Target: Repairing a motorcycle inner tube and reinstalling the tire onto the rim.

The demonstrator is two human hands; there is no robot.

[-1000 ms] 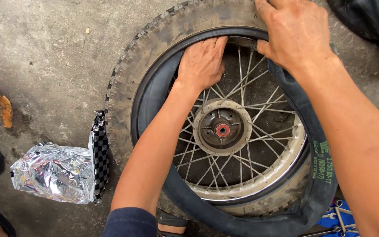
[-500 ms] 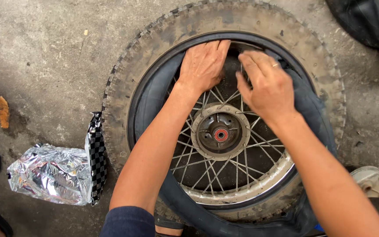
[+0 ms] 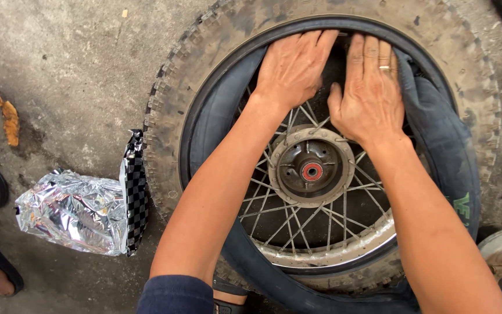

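1. Head view: I see the knobbly tyre lying flat on the concrete floor, ringing both hands.
2. Black inner tube bulges loose just right of my right hand.
3. Left hand and right hand press flat, fingers spread, gripping nothing, above the hub.

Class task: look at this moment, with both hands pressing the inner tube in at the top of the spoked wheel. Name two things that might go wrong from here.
1. The inner tube bulges out loosely on the right; it may get pinched or folded between tyre and rim.
2. The left hand and right hand press flat beside bare spokes; a slip could scrape or trap fingers.
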